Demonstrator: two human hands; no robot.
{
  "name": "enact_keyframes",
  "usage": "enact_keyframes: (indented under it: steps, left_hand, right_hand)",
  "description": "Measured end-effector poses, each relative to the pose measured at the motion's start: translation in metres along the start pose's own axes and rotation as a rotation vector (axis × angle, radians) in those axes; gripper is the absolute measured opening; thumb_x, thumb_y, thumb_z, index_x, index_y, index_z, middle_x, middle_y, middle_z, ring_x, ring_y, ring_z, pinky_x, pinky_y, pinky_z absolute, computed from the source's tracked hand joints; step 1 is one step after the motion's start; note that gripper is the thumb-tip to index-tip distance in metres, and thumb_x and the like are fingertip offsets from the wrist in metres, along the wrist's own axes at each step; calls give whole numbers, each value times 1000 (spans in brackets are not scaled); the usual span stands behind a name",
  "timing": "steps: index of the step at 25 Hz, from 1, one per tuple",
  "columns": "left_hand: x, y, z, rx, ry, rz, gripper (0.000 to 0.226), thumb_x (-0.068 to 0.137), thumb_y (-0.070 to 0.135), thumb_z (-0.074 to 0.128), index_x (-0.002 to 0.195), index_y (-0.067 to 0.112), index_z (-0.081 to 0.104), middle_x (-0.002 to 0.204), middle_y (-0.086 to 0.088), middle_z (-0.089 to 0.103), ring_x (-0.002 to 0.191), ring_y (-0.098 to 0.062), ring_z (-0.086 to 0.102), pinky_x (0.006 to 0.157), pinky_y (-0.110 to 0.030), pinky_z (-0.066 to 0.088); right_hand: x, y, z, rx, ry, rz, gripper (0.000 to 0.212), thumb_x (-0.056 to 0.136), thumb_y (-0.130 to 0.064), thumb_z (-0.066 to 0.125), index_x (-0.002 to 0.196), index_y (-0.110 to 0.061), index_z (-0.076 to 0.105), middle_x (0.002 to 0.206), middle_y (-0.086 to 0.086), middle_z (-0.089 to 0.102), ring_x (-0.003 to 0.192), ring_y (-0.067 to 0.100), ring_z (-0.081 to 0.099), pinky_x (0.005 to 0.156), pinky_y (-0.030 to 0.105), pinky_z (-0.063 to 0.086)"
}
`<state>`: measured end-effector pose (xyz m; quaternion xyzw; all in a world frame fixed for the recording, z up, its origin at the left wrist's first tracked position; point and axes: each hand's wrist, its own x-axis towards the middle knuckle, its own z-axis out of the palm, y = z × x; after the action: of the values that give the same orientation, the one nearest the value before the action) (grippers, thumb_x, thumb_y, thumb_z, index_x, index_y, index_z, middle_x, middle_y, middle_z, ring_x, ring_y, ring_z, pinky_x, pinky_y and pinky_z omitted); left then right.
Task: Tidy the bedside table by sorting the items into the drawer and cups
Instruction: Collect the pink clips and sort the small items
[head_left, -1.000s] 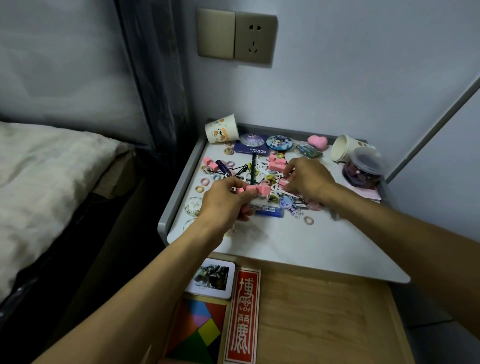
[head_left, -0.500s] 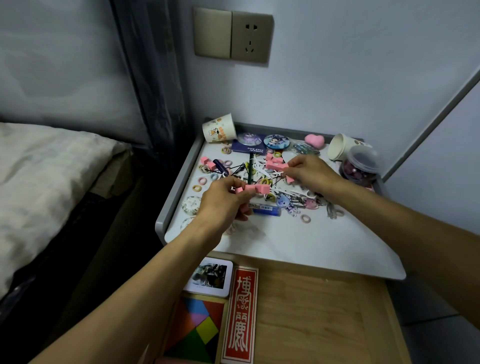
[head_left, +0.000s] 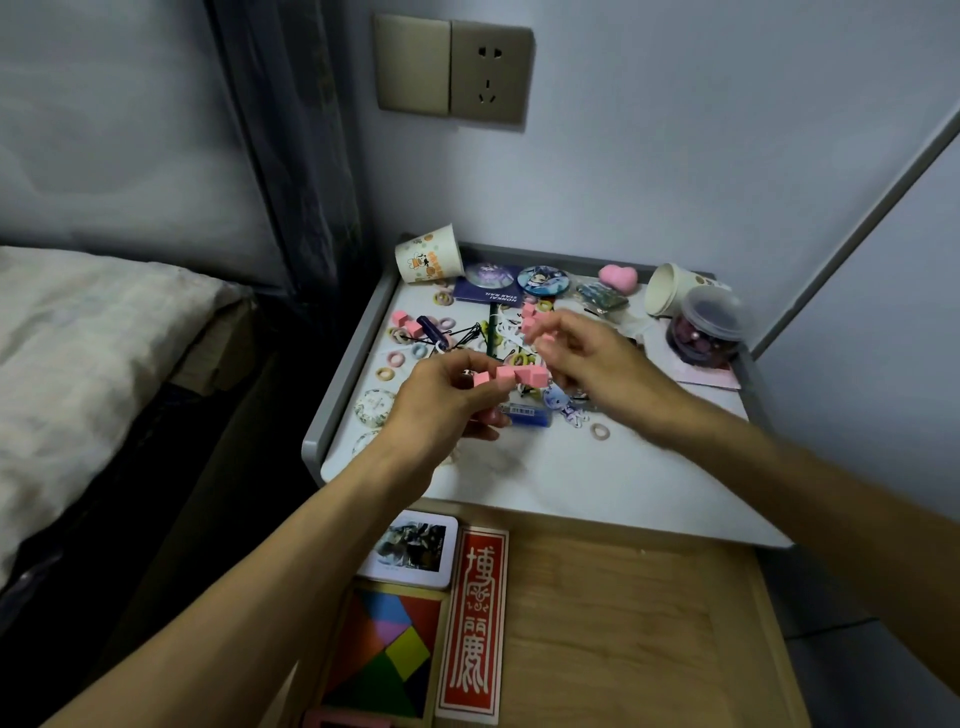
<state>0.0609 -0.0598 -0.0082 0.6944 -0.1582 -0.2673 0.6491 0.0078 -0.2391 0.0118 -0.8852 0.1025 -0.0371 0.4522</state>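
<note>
The white bedside table top (head_left: 597, 478) is strewn with small items. My left hand (head_left: 441, 400) hovers over its middle, pinching a row of small pink cubes (head_left: 511, 375). My right hand (head_left: 592, 358) is just right of it, fingers closed on more pink cubes (head_left: 537, 325) lifted off the clutter. Two paper cups lie on their sides at the back: one at the left (head_left: 428, 255), one at the right (head_left: 672, 291). The open wooden drawer (head_left: 623, 623) sits below the table top.
Hair ties (head_left: 397, 358), round badges (head_left: 542, 279), a pink heart (head_left: 618, 277), a blue eraser (head_left: 527, 415) and a clear jar of pink bits (head_left: 709, 332) lie about. The drawer holds a tangram (head_left: 387, 654), a photo tin (head_left: 413, 545) and a red card (head_left: 475, 623). A bed stands at the left.
My right hand reached back to the pile, picked up pink cubes and came toward my left hand. My left hand stayed in place holding its cubes.
</note>
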Motion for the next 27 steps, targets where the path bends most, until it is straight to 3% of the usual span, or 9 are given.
enact_keyframes:
  steps: [3, 7, 11, 15, 19, 23, 27]
  left_hand:
    - [-15, 3, 4, 21, -90, 65, 14, 90, 10, 65, 103, 4, 67, 93, -19, 70, 73, -20, 68, 64, -27, 58]
    - [-40, -2, 12, 39, -187, 104, 14, 89, 10, 65, 101, 2, 67, 92, -14, 73, 77, -21, 70, 68, -30, 59]
    - [-53, -9, 16, 25, -180, 62, 18, 88, 8, 65, 105, 4, 66, 91, -13, 74, 81, -24, 71, 71, -32, 60]
    - [-49, -14, 19, -203, -78, -74, 26, 93, 2, 58, 119, 4, 57, 97, -17, 74, 93, -29, 72, 79, -34, 60]
    - [-43, -16, 19, -246, -64, -144, 19, 97, 6, 52, 112, -2, 61, 98, -12, 75, 98, -23, 69, 88, -31, 57]
    - [-38, -19, 22, -148, -21, -157, 17, 92, 17, 61, 103, 8, 70, 77, 3, 69, 74, -9, 56, 72, -27, 43]
    - [-38, -18, 27, -227, -60, -132, 16, 97, 13, 55, 101, 6, 69, 72, -3, 58, 61, -10, 49, 53, -20, 43]
  right_hand:
    - [-39, 1, 7, 313, -83, 141, 22, 100, -30, 49, 101, -13, 64, 67, -6, 52, 53, 5, 39, 46, 16, 32]
    - [-75, 9, 16, 697, -145, 301, 18, 99, -20, 52, 98, -7, 65, 76, 1, 60, 53, 6, 41, 43, 16, 29]
    - [-85, 9, 22, 750, -125, 320, 11, 94, -9, 58, 101, -4, 65, 71, 5, 61, 55, 8, 51, 47, 17, 40]
    - [-85, 14, 18, 785, 8, 317, 15, 91, -6, 62, 105, -7, 65, 81, 12, 65, 62, 12, 60, 58, 21, 52]
    - [-87, 20, 22, 756, 59, 289, 22, 91, -1, 61, 112, -8, 63, 90, 14, 66, 66, 14, 66, 66, 22, 55]
    - [-87, 22, 24, 764, 80, 288, 20, 92, -2, 61, 110, -10, 64, 88, 11, 67, 69, 16, 68, 68, 23, 56]
    - [-89, 21, 29, 817, 59, 253, 20, 93, -4, 59, 113, -9, 63, 84, 7, 71, 78, 21, 71, 75, 27, 58]
